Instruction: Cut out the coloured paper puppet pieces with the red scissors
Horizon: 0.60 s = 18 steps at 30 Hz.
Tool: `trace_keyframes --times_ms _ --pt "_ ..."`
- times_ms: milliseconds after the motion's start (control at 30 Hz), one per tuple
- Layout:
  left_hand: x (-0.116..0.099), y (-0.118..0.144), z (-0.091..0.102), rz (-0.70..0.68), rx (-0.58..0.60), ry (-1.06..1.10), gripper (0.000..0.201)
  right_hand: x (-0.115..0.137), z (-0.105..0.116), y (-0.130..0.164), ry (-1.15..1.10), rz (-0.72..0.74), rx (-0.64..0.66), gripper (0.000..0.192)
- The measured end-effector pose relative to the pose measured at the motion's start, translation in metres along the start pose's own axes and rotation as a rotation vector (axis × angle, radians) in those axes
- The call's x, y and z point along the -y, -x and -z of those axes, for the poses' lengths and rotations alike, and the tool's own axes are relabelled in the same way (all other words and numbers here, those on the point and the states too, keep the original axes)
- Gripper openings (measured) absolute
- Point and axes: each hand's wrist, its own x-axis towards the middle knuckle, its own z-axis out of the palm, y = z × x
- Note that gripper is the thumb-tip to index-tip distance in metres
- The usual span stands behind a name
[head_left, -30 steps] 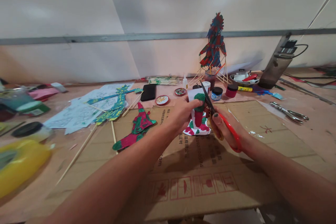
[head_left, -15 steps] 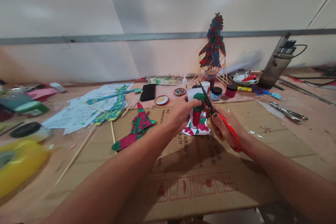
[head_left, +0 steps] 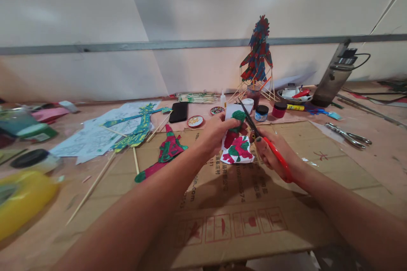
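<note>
Fingers [head_left: 222, 123] pinch painted paper [head_left: 238, 149]'s top edge; right hand [head_left: 273, 156] grips scissors [head_left: 254, 129].

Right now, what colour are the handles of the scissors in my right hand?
Red, on the scissors held in the right hand, clearest in the head view.

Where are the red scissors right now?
The red scissors are in the right hand, mid-table over the cardboard, blades up against the painted paper that the left hand holds.

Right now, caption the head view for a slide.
Left hand holds painted paper; right hand cuts it with red scissors.
</note>
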Motion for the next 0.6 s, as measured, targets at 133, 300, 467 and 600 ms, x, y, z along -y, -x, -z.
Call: trace_keyframes --times_ms 133,300,467,600 --pt "-0.005 0.001 0.003 0.008 0.025 -0.074 0.014 -0.002 0.000 -0.001 0.006 -0.002 -0.028 0.059" --pt "-0.008 -0.003 0.014 0.068 0.077 -0.170 0.018 0.001 0.000 0.000 -0.011 -0.017 -0.018 0.058" --pt "-0.006 -0.011 0.027 -0.002 0.131 -0.275 0.015 0.002 0.000 -0.001 -0.038 -0.036 -0.010 0.058" --pt "-0.006 -0.014 0.031 0.001 0.146 -0.303 0.013 0.001 0.000 -0.002 -0.029 -0.039 0.007 0.061"
